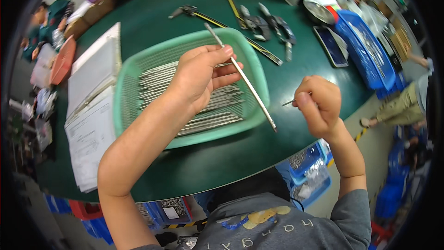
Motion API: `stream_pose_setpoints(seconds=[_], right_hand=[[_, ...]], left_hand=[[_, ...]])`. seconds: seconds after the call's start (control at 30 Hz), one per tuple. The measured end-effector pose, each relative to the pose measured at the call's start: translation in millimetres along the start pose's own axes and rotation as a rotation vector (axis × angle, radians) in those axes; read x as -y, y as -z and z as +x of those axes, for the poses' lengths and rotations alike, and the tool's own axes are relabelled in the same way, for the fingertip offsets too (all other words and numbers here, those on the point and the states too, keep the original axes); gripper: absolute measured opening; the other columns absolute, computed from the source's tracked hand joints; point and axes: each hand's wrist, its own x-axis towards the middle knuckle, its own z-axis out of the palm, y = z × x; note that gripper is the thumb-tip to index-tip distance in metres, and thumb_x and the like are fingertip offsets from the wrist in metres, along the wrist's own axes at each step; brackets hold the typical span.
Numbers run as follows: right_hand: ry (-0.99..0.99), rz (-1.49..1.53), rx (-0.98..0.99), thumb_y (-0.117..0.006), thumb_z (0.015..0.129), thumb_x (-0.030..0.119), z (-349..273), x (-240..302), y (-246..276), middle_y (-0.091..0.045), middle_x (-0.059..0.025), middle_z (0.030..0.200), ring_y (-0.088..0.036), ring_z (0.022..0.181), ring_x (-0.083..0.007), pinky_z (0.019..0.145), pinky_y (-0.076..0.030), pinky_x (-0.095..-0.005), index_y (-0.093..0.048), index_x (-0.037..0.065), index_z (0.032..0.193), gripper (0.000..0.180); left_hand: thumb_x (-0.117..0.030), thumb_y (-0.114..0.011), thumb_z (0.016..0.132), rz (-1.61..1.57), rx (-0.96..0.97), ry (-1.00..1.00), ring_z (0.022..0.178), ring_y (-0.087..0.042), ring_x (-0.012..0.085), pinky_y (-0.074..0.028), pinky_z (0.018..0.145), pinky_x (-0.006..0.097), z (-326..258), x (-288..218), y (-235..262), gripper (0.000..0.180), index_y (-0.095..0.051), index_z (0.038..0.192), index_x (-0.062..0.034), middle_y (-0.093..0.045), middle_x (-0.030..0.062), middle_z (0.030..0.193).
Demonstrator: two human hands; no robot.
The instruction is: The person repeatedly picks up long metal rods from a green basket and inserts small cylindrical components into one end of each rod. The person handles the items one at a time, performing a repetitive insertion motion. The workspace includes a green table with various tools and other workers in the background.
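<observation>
Over the green mesh basket (127, 88) on the counter (222, 157), head view: your left hand (199, 76) was pinched on a long thin metal rod (252, 90), held slanting, lower tip past the basket's right rim. Your right hand (319, 102) was closed on a small pin (288, 103), its tip aimed at the rod's end, just apart. Risk: the rod was gripped at mid-length only, so the free end could swing and the pin miss or slip out.
</observation>
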Motion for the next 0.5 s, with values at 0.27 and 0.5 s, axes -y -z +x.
stream_pose_setpoints(seconds=[0.27, 0.5], right_hand=[[0.011, -0.100, 0.094, -0.056, 0.059, 0.002, -39.7, 16.8, -6.1, -0.044, -0.0029, 0.050, -0.041, 0.039, -0.0196, 0.040, -0.032, -0.0296, -0.050, 0.007, 0.060, 0.008], [0.045, -0.102, 0.133, -0.057, 0.057, 0.001, -34.1, 18.3, -14.5, -0.044, -0.0029, 0.051, -0.042, 0.039, -0.0197, 0.041, -0.034, -0.0289, -0.049, 0.006, 0.061, 0.010]], left_hand=[[-0.012, -0.050, 0.083, 0.030, 0.054, 0.103, 0.078, -0.057, 0.0128, -0.054, 0.063, 0.023, 4.5, 40.1, -0.6, 0.016, -0.048, 0.094, -0.0002, -0.054, 0.0065, 0.083], [-0.011, -0.050, 0.083, 0.038, 0.058, 0.037, 0.078, -0.056, 0.0121, -0.053, 0.064, 0.024, 3.1, 40.7, -0.7, 0.015, -0.048, 0.093, 0.0001, -0.052, 0.0053, 0.083]])
